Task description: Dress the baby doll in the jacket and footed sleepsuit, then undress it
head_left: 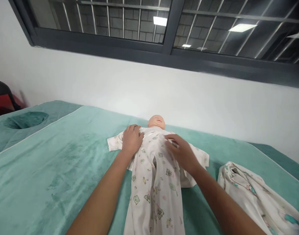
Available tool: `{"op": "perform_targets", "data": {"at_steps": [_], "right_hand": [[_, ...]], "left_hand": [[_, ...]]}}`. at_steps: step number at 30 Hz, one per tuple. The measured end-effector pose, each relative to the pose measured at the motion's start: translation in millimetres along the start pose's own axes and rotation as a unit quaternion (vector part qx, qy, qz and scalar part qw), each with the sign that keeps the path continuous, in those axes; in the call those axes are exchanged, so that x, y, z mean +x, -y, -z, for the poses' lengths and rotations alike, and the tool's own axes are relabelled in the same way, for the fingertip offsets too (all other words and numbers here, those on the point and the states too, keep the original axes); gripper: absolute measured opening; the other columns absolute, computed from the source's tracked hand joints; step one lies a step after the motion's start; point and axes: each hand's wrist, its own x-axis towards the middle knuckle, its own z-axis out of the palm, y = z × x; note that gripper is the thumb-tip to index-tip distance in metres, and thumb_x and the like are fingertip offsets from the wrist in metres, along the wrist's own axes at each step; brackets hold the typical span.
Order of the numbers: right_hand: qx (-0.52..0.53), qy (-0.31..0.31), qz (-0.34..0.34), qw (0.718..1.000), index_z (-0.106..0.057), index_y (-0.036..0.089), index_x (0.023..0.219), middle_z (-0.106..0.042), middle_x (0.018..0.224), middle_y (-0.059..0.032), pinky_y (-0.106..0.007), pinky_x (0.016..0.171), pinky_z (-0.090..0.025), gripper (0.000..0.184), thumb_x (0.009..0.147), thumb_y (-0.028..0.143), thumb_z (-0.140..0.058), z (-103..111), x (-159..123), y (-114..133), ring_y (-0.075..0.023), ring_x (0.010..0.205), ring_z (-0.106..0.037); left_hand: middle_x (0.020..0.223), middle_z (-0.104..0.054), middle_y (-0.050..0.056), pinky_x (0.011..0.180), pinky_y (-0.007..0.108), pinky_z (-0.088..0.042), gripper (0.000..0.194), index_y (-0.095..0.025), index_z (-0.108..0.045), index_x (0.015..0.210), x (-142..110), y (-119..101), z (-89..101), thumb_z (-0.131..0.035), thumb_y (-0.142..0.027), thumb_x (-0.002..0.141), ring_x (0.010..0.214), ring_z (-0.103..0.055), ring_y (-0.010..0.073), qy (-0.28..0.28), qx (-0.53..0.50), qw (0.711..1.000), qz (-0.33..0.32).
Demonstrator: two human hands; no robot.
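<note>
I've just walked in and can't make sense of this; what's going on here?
A person has both hands at a doll lying face up on a green cover, with white printed baby clothes over its body. The left hand rests on the clothes near one shoulder; the right hand is at the other side of the chest, too blurred to tell whether it pinches the fabric. Another printed cloth lies rumpled to the right.

Bare forearms [102, 192], slim wrists [125, 157], bare hands [132, 139]
</note>
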Motion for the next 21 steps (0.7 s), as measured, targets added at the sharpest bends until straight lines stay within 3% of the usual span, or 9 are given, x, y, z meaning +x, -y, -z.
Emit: {"op": "perform_targets", "data": {"at_steps": [3,7,11,15,21], "right_hand": [[-0.017,0.087,0.073,0.993,-0.062,0.022,0.102,-0.066,0.11,-0.0032,-0.032,0.096,-0.04,0.022,0.087,0.027,-0.047,-41.8,49.0,36.7,-0.018,0.106,-0.057],[-0.144,0.214,0.099,0.961,-0.06,0.019,0.107,-0.064,0.114,-0.0068,-0.031,0.084,-0.042,0.026,0.084,0.027,-0.05,-66.5,87.9,43.3,-0.0209,0.101,-0.058],[-0.21,0.23,0.098,0.945,-0.058,0.019,0.112,-0.062,0.119,-0.0086,-0.03,0.077,-0.043,0.032,0.082,0.029,-0.051,-64.8,93.8,36.9,-0.0224,0.101,-0.058],[-0.289,0.267,0.129,0.91,-0.06,0.02,0.11,-0.062,0.119,-0.0095,-0.028,0.067,-0.043,0.03,0.083,0.031,-0.051,-74.3,103.0,44.3,-0.0229,0.101,-0.06],[-0.336,0.325,0.13,0.874,-0.066,0.017,0.087,-0.07,0.091,-0.0115,-0.029,0.057,-0.041,0.016,0.075,0.029,-0.065,-108.9,124.3,54.1,-0.0253,0.078,-0.066]], "left_hand": [[0.113,-0.066,0.008,0.097,0.039,-0.039,0.032,-0.022,-0.06,0.116,9.3,7.8,-8.0,-0.042,-0.032,0.092,0.108,-0.058,0.0243,0.062,0.022,0.998,0.009],[0.103,-0.068,0.009,0.083,0.039,-0.044,0.029,-0.023,-0.064,0.108,11.9,33.6,-5.1,-0.041,-0.03,0.09,0.097,-0.062,0.0268,0.07,0.037,0.996,0.049],[0.108,-0.068,0.006,0.077,0.036,-0.045,0.03,-0.026,-0.065,0.107,12.5,48.4,-4.5,-0.041,-0.03,0.089,0.099,-0.062,0.0261,0.055,0.027,0.993,0.105],[0.109,-0.069,0.004,0.076,0.034,-0.045,0.03,-0.028,-0.066,0.106,12.5,48.4,-7.5,-0.042,-0.029,0.088,0.099,-0.063,0.025,0.05,0.012,0.992,0.113],[0.109,-0.07,0.004,0.075,0.033,-0.045,0.03,-0.028,-0.067,0.103,13.5,48.7,-5.5,-0.041,-0.034,0.089,0.098,-0.063,0.0249,0.073,-0.002,0.989,0.126]]}}
